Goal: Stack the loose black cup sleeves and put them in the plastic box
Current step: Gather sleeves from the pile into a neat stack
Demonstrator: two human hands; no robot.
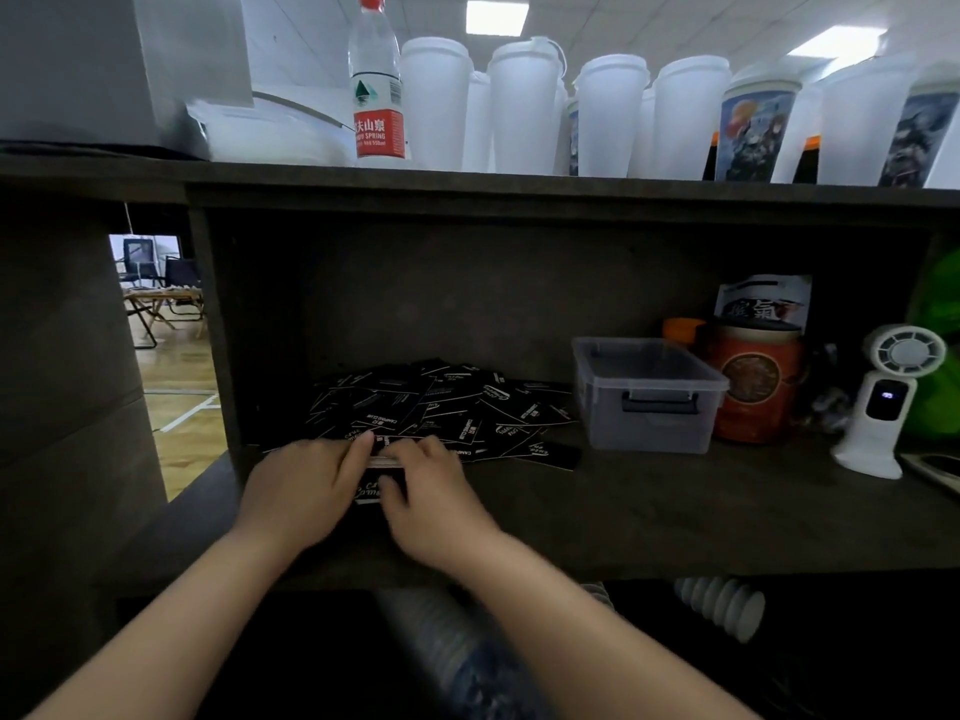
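Gripping a small stack of sleeves (375, 480) near the shelf's (675, 517) front edge, the left hand (306, 485) and right hand (434, 493) curl around it from either side. Behind them lies the loose sleeve pile (441, 407). Further right sits the open plastic box (647, 394), then a white fan (883, 402).

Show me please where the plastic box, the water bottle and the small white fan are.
plastic box (655, 423): head view, on its front wall below the latch.
water bottle (378, 128): head view, on its red label.
small white fan (878, 407): head view, on its body.
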